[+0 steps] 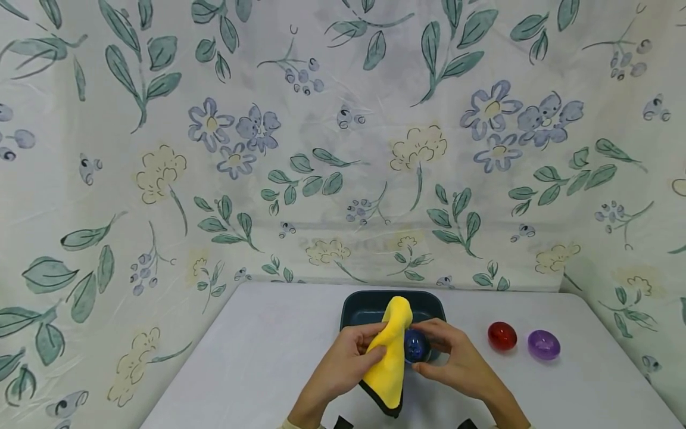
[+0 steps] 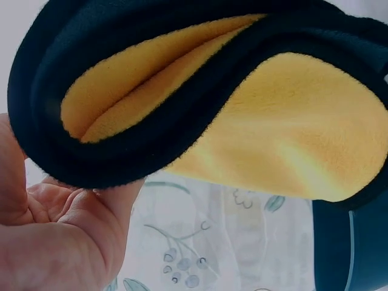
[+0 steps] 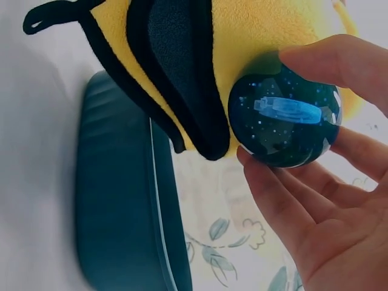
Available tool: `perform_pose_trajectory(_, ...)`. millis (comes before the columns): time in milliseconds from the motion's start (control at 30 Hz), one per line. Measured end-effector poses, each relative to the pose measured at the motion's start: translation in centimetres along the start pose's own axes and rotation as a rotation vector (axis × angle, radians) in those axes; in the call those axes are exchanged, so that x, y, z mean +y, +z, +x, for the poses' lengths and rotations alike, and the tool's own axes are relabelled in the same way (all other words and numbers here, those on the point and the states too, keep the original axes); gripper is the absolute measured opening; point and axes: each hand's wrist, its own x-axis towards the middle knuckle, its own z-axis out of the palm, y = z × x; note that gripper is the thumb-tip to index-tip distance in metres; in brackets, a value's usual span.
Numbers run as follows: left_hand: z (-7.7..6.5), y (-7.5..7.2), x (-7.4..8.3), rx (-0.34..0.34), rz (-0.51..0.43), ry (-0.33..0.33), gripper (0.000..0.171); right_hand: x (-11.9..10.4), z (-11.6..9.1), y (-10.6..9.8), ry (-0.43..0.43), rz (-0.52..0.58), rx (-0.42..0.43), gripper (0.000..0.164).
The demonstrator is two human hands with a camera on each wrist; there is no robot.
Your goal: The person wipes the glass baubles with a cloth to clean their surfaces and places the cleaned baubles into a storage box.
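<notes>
My left hand [image 1: 345, 360] pinches a folded yellow cleaning cloth [image 1: 391, 363] with its thumb in front and fingers behind. Black edging runs round the cloth, and the right wrist view shows a dark strip of its other face and a hanging loop [image 3: 51, 17] at one corner. In my right hand [image 1: 458, 357] is a glossy dark blue ball [image 3: 285, 115] with light specks, gripped between thumb and fingertips. The ball sits right against the cloth's side. Below the left palm [image 2: 66, 242], the cloth hides most of that hand's fingertips.
Behind the hands stands a dark teal rectangular tray [image 1: 354, 301], partly covered by cloth and hands. A shiny red ball [image 1: 502, 336] and a purple one [image 1: 543, 345] lie on the white table [image 1: 241, 351] to the right. A floral sheet [image 1: 343, 179] hangs behind the table.
</notes>
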Motion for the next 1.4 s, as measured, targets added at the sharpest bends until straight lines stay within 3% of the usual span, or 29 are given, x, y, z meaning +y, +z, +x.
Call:
perform_pose_trajectory(300,0.09,0.07,-0.11,0.038,0.028,-0.002,0.049,-0.13,0.00,-0.11,-0.005,0.063,-0.072,0.049)
perform_pose_trajectory(567,0.26,-0.15,-0.21,0.028,0.073,0.012,0.047,-0.60,-0.06,0.32,0.004,0.080,-0.091,0.049)
perform_pose_trajectory(800,0.53,-0.39,-0.41,0.013,0.117,0.017,0.046,-0.75,-0.18,0.38,-0.044,0.093,-0.070,0.052)
perform_pose_trajectory(1067,0.60,-0.78,-0.62,-0.021,0.097,0.011,0.047,-0.76,-0.25,0.57,-0.077,0.116,-0.048,0.052)
perform_pose_trajectory(1400,0.74,-0.77,-0.75,-0.042,0.076,-0.014,0.046,-0.74,-0.27,0.80,-0.113,0.073,0.051,0.053)
